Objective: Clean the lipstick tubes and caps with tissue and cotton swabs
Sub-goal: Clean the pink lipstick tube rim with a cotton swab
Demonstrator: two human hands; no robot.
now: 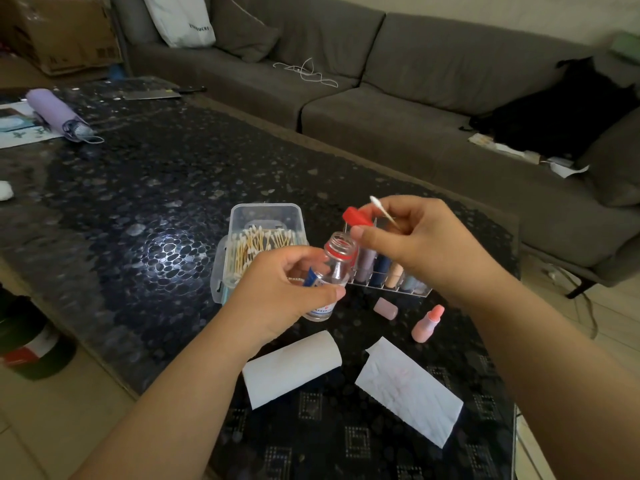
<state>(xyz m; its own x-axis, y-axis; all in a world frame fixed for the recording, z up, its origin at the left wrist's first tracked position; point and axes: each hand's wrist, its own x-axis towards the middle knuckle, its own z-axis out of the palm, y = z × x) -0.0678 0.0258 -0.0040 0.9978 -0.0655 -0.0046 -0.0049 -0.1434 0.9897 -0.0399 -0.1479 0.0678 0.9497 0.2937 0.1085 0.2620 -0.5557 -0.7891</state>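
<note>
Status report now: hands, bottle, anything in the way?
Left hand holds open bottle. Right hand holds red cap and cotton swab. Uncapped lipstick on table, untouched. Nothing in the way.

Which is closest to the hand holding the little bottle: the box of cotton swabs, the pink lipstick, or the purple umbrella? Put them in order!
From the left hand:
1. Box of cotton swabs, just behind the hand.
2. Pink lipstick, to the right, standing uncapped on the table.
3. Purple umbrella, far off at the table's back left corner.
</note>
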